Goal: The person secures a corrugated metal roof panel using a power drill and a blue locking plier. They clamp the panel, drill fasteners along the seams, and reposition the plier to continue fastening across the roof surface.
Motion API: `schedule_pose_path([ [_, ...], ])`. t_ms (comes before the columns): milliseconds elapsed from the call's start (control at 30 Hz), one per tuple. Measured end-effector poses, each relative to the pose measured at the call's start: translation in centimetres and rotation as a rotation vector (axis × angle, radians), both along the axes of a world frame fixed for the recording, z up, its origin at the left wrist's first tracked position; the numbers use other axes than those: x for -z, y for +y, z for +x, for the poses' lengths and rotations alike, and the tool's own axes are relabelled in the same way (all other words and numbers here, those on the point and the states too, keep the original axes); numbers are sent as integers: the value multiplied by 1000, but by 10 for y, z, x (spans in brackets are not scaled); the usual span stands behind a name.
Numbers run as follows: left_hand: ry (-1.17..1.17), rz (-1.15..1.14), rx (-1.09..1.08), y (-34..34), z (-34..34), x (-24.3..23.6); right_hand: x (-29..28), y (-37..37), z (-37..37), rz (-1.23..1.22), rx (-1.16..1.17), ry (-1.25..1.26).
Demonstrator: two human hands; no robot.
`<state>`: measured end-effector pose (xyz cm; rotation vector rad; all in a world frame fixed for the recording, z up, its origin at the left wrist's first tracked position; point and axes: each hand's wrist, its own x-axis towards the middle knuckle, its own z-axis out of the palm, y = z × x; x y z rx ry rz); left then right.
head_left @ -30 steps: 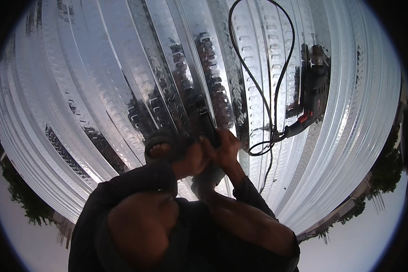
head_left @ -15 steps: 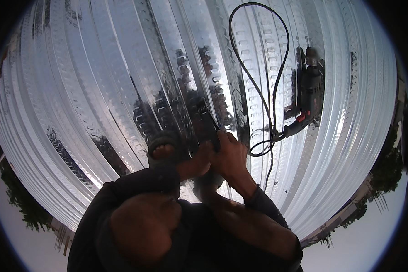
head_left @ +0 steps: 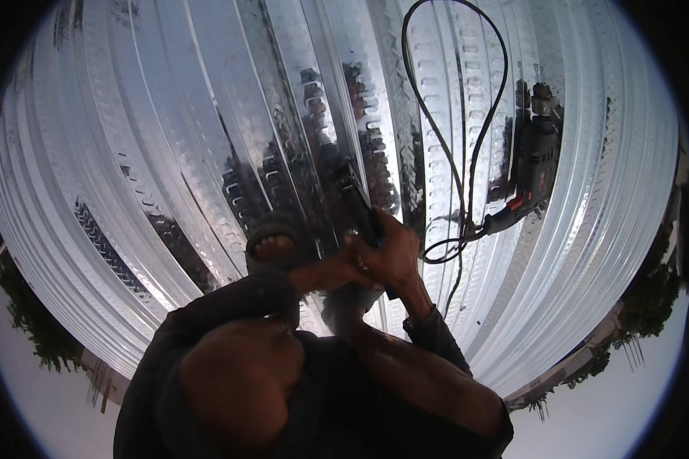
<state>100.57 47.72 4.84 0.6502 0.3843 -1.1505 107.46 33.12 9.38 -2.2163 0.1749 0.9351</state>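
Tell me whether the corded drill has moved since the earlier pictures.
No: against the ridged metal sheet, the corded drill lies in the same place, pointing the same way; only the camera view shifts.

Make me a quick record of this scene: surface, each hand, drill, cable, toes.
Surface: ribbed, shiny metal sheeting
Right hand: closed around a dark, elongated tool
Left hand: against the right hand; grip on the tool unclear
Drill: black with red parts, lying right of both hands
Cable: black, looped on the sheeting left of the drill
Toes: bare, showing left of the tool
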Motion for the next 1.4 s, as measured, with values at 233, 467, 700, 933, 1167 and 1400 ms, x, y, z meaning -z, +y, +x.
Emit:
schedule_pose_path([
  [233, -218, 356, -103, -21, -18, 9, 28, -3, -16, -26, -50, -234],
  [467, -132, 338, -105, -23, -1, 3, 27, -7, -5, -75, -99, -322],
  [700, -333, 198, -35, -14, -36, 55, -50, 19, 36, -112, -224, -28],
  [933, -267, 165, -41, -18, -42, 40, -11, 29, -4, -211, -164, -117],
  [1167, -174, -39, -176, -12, -1, -10, -19, 15, 12, -168, 4, -115],
  [1400, -291, 230, -154, -24, -29, 10, -16, 14, 12, 92, 49, 181],
])
